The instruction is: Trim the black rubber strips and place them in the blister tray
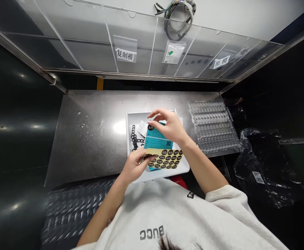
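My left hand (136,164) is closed on the left edge of a yellow sticker sheet (171,161) with rows of round black stickers marked "8月". Beneath and beyond that sheet lies a teal printed card (155,142) with table lines and a QR code. One round black sticker (150,127) sits at the card's upper left corner. Over the card's far end is my right hand (169,125), its thumb beside that sticker and its fingers apart from the thumb, with nothing visible between them. Both hands are above a white tray (128,121), and part of the card is hidden by them.
Black ring-shaped chain parts (134,137) and a white paper piece (142,127) lie in the tray. Clear plastic trays (211,125) are stacked on the metal table (89,139) at right. Clear-fronted pockets (131,38) hang beyond. Dark plastic bags (263,166) are at far right.
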